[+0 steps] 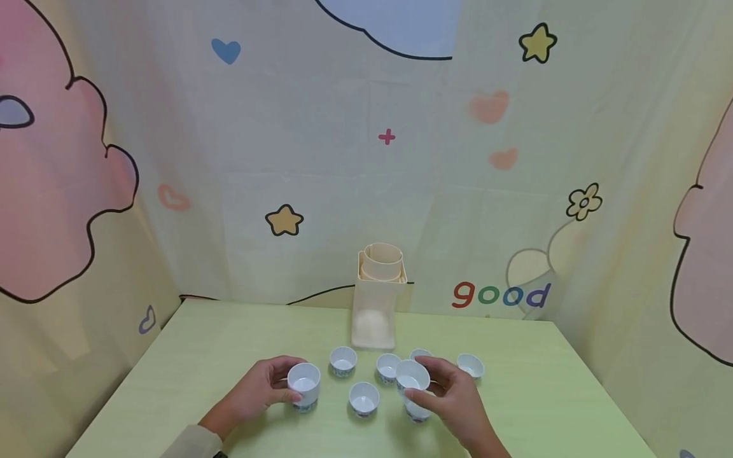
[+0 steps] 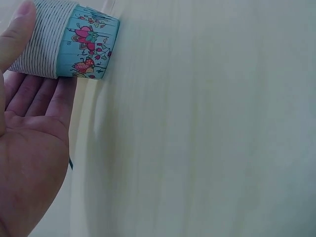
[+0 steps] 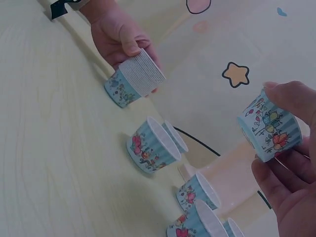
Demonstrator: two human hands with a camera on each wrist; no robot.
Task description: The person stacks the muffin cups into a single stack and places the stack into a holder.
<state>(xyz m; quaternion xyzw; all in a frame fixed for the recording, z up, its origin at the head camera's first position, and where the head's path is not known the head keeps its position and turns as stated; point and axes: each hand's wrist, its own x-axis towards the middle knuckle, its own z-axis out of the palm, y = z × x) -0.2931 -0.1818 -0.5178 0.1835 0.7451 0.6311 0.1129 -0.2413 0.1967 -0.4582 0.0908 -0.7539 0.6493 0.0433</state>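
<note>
My left hand [image 1: 258,388] grips a nested stack of paper baking cups [image 1: 304,385], thumb on the near side and fingers behind. In the left wrist view many white rims of the stack [image 2: 42,42] show above one pale-blue flowered wall. Between thumb and fingers my right hand [image 1: 452,397] holds a single paper baking cup [image 3: 271,128], raised above the table. In the head view it overlaps another baking cup [image 1: 419,412] standing below it. Between the hands, a baking cup [image 1: 364,399] stands upright on the table.
More single cups stand farther back: one at the left [image 1: 343,361], another near the middle [image 1: 389,367] and one at the right [image 1: 470,366]. Behind them rises a cream plastic holder [image 1: 375,318] with a round tube on top. A printed cloth backdrop [image 1: 343,159] hangs behind the table.
</note>
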